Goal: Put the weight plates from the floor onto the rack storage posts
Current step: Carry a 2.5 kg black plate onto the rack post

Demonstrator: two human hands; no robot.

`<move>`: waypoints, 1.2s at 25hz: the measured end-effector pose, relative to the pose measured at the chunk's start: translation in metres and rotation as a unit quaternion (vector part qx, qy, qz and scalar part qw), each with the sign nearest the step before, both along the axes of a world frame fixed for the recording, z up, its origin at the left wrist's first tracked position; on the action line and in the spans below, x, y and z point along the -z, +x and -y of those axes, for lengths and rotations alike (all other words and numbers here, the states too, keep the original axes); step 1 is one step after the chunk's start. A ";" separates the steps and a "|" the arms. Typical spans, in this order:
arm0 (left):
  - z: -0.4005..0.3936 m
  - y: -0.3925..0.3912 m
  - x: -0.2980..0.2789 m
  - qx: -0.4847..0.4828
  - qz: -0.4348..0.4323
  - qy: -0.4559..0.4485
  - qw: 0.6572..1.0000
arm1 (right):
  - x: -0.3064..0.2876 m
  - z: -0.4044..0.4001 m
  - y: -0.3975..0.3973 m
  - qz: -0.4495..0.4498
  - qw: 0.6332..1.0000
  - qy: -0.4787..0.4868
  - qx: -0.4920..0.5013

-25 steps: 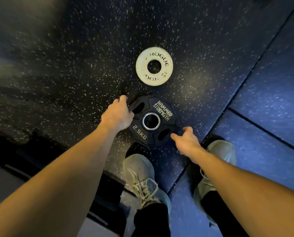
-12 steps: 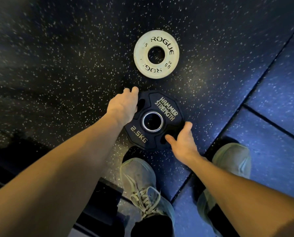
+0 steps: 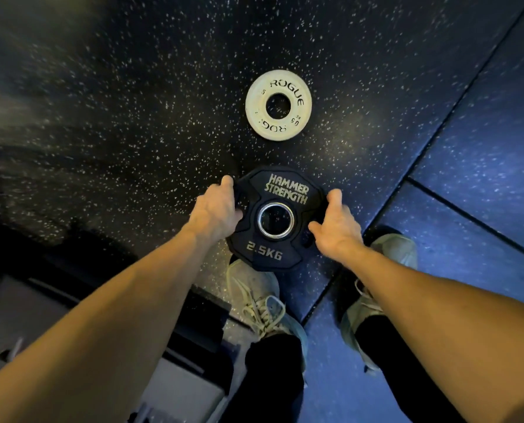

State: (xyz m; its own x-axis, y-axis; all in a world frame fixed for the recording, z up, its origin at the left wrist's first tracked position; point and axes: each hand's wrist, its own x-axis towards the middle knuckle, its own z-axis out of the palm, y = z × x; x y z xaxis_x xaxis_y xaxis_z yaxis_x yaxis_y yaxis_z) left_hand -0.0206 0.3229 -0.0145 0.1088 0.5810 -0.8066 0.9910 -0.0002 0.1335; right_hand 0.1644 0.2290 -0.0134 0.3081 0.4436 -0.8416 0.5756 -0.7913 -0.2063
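A black 2.5 kg weight plate (image 3: 285, 190) marked Hammer Strength, with a chrome centre ring, is just in front of my feet. My left hand (image 3: 218, 209) grips its left edge, fingers curled over the rim. My right hand (image 3: 337, 227) holds its right edge, fingers wrapped around the rim and thumb on the face. Whether the plate still touches the floor I cannot tell. A small white Rogue plate (image 3: 277, 83) lies flat on the floor a little beyond the black one. No rack posts are in sight.
The floor is black speckled rubber matting (image 3: 132, 117), with a seam running diagonally at the right (image 3: 437, 126). My two pale shoes (image 3: 254, 294) stand right behind the black plate. A dark low frame edge (image 3: 193, 325) lies at lower left.
My right hand has moved from the plate's near right edge up around its right rim and taken hold. The left hand kept its grip. The plate has turned slightly clockwise.
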 end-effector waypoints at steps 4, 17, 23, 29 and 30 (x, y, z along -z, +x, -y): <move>0.015 -0.001 -0.101 -0.117 0.016 -0.009 0.993 | -0.107 -0.014 0.013 -0.003 0.999 0.029 -0.036; 0.061 -0.007 -0.511 -0.278 0.090 0.002 0.956 | -0.521 -0.010 0.036 -0.052 0.977 0.122 -0.166; 0.111 -0.022 -0.620 -0.363 0.124 0.028 0.923 | -0.620 0.020 0.023 -0.082 0.958 0.195 -0.193; 0.178 -0.014 -0.652 -0.489 0.142 0.095 0.855 | -0.643 0.010 0.020 -0.110 0.911 0.224 -0.327; 0.188 -0.011 -0.655 -0.504 0.134 0.106 0.846 | -0.645 0.007 0.020 -0.121 0.900 0.227 -0.351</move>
State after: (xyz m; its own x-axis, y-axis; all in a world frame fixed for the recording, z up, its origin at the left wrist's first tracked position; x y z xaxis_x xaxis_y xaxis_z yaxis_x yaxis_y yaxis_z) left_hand -0.0317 0.1351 0.6404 -0.3661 0.6153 -0.6981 0.4354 0.7763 0.4559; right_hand 0.1845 0.2223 0.6319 -0.3493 0.7736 -0.5287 0.7959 -0.0527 -0.6031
